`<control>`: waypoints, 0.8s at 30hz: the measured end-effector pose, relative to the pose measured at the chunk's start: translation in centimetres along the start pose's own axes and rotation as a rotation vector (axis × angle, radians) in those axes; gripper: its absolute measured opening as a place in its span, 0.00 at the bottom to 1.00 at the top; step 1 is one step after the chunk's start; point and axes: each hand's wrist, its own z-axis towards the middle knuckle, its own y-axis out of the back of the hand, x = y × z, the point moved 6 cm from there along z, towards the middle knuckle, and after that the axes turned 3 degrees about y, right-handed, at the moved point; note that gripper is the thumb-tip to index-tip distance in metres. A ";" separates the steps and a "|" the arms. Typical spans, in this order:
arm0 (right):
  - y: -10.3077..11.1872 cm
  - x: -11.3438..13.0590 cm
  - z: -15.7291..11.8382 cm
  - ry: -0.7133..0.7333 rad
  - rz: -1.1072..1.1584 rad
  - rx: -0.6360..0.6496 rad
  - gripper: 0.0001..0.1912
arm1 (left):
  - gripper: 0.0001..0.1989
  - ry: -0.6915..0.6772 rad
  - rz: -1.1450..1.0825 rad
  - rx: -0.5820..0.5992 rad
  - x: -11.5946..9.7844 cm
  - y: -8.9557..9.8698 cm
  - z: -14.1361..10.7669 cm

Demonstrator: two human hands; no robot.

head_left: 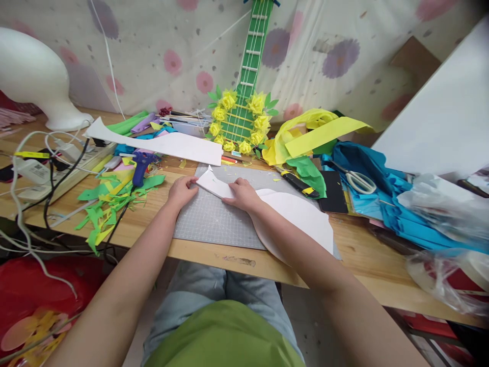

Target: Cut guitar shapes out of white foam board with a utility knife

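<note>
A small white foam board piece [214, 184] with a pointed upper end lies just over the grey cutting mat [214, 219]. My left hand [182, 193] pinches its left end between thumb and fingers. At the other end, my right hand [243, 195] grips it with the thumb along the near edge. Under my right forearm rests a larger curved white board [301, 216], partly hidden by the arm. Beyond the hands stands a green paper guitar [237, 125] ringed with yellow paper roses.
Left of the mat sit a blue glue gun [142, 168], green and yellow paper scraps [101, 204] and a power strip [72, 171] with cables. To the right are a utility knife [298, 182], scissors [360, 182] and blue paper [405, 216]. A long white offcut [164, 144] lies behind.
</note>
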 end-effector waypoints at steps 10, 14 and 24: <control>-0.6 -0.4 0.1 -0.022 0.018 -0.029 0.26 | 0.21 0.029 -0.053 -0.001 0.1 -0.1 0.0; -0.6 -0.4 0.0 -0.020 0.034 -0.039 0.26 | 0.21 0.021 -0.100 -0.017 0.3 -0.3 0.1; -0.7 -0.6 0.0 -0.021 0.050 -0.056 0.27 | 0.20 0.034 -0.119 -0.014 -0.2 0.1 -0.3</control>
